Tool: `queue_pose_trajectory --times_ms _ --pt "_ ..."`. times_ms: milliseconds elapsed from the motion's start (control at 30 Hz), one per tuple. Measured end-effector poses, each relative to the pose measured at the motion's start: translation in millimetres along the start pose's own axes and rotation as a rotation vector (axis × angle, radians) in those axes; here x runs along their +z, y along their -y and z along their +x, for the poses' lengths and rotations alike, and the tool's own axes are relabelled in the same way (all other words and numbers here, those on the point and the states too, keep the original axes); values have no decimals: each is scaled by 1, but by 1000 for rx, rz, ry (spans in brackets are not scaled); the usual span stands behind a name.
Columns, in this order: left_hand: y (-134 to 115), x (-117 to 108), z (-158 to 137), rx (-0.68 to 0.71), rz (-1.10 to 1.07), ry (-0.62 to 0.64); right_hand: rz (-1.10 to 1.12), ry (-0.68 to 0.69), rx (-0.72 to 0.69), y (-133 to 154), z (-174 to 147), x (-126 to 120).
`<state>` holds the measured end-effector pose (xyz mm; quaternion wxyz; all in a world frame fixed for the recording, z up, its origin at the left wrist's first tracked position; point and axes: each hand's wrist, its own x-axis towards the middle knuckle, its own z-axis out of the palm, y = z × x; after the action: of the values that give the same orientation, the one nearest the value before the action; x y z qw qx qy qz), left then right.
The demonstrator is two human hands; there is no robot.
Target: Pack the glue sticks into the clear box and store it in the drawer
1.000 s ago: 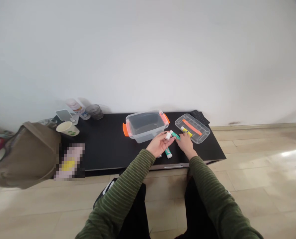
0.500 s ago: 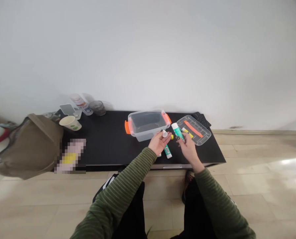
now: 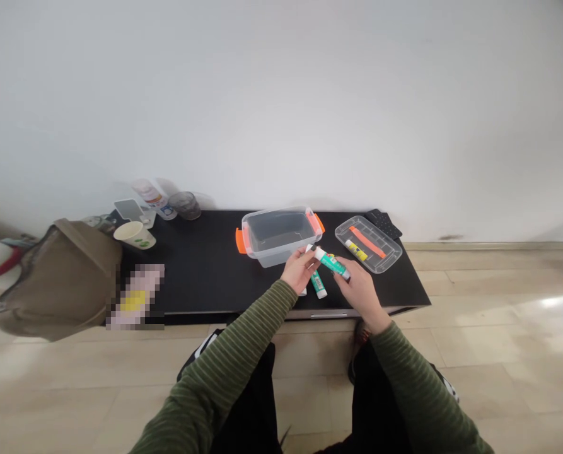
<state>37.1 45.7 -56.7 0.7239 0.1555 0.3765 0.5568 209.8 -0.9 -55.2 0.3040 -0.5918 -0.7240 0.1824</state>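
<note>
My right hand (image 3: 360,287) is closed around the lower end of a green and white glue stick (image 3: 331,262), held tilted with its white end toward my left. My left hand (image 3: 296,272) pinches a small white cap (image 3: 309,248), right beside that white end; whether the two touch I cannot tell. Below them a second green glue stick (image 3: 318,285) lies on the black table, partly covered by my left hand. A white end (image 3: 303,292) of another item peeks out next to it. Something small and yellow (image 3: 332,255) shows behind the held stick.
Behind my hands stands a clear plastic box (image 3: 274,257) with orange latches. Its lid (image 3: 391,263) lies at right, bearing a yellow glue stick (image 3: 356,250). A paper cup (image 3: 134,234), spray can (image 3: 154,200), dark glass (image 3: 185,206) and brown bag (image 3: 58,277) occupy the left.
My right hand has swung the glue stick leftward and tilted it, bringing its white end to the cap in my left hand. My left hand has barely moved.
</note>
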Motion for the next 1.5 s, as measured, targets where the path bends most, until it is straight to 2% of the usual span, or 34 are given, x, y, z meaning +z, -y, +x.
queue_pose_trajectory --times_ms 167,333,433,600,733,833,933,1067,1300,1400,1500 --pt "0 1 0 25 60 18 59 -5 -30 -4 -1 -4" --pt "1 3 -2 12 147 50 97 19 15 -4 0 -9" --pt "3 4 -3 18 175 101 205 55 119 -4 -1 -11" --pt "9 7 9 -10 230 180 711 209 381 -11 1 -13" --pt "19 12 33 75 403 176 864 132 517 -20 7 -14" --pt "33 14 47 222 649 147 737 -11 551 -28 12 -18" --pt "51 12 54 383 877 223 401 -91 545 -36 12 -24" --pt "68 11 59 455 1141 302 51 -16 556 -45 10 -26" --pt "68 15 64 455 1661 292 -211 81 579 -51 10 -24" --pt "63 15 62 461 1745 279 -268 132 603 -49 12 -24" --pt "55 16 58 515 1721 230 -301 169 604 -44 15 -19"
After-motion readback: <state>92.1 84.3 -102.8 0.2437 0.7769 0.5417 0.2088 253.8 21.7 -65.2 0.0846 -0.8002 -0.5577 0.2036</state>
